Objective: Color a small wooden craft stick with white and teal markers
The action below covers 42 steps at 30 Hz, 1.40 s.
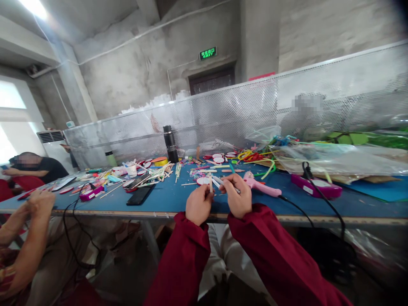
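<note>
Just above the table's front edge, my left hand (199,205) is closed, pinching a short, flat, pale wooden stick (211,183) upright between thumb and fingers. Close beside it, my right hand (238,196) is closed around a slim grey-blue pen (236,188); its far end points toward the stick, and I cannot make out whether they touch. Behind the hands lies a white disc with a red rim (203,181). To the right of my right hand a pink glue gun (264,188) rests on the blue table, its black cord running over the front edge.
A purple box (315,187) with a black cable stands right. Left are a black phone (140,194), loose sticks (162,173) and a black bottle (170,144). A perforated metal screen (223,114) runs behind the table (178,199). Another person's hands (43,202) are at far left.
</note>
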Each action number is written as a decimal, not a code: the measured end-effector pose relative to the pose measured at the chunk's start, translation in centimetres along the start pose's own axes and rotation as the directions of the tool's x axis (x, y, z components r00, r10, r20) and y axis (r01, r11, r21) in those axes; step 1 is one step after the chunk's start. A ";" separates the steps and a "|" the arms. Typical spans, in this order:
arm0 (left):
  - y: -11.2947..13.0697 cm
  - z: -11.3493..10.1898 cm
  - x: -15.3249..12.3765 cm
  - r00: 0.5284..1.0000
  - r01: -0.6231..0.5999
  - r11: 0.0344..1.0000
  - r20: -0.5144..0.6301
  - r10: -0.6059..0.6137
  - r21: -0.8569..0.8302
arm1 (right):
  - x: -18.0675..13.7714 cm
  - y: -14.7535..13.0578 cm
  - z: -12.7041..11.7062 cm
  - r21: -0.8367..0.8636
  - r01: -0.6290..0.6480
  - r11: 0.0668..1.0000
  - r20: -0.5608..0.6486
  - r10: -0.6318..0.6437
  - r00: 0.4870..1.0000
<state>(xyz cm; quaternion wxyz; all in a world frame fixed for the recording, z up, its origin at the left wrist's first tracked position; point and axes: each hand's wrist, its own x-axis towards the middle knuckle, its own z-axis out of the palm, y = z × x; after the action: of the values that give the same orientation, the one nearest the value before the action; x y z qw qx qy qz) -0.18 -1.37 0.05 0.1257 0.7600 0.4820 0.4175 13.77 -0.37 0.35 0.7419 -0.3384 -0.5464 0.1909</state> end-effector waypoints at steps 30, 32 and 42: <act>-0.3 0.2 0.1 1.000 0.010 1.000 -0.016 -0.010 -0.023 | 0.0 0.2 0.1 -0.001 -0.021 1.000 0.001 0.021 1.000; -0.3 0.2 0.1 1.000 0.017 1.000 -0.017 -0.017 -0.020 | 0.0 0.2 0.1 -0.004 -0.021 1.000 -0.002 0.021 1.000; -0.3 0.2 0.2 1.000 0.019 0.999 -0.014 -0.019 -0.026 | 0.0 0.4 0.0 -0.003 0.004 1.000 -0.003 -0.004 1.000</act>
<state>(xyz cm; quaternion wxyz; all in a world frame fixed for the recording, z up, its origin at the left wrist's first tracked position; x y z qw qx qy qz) -0.19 -1.00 -0.17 0.1359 0.7507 0.4848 0.4278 13.85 -0.12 0.07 0.7426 -0.3386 -0.5463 0.1883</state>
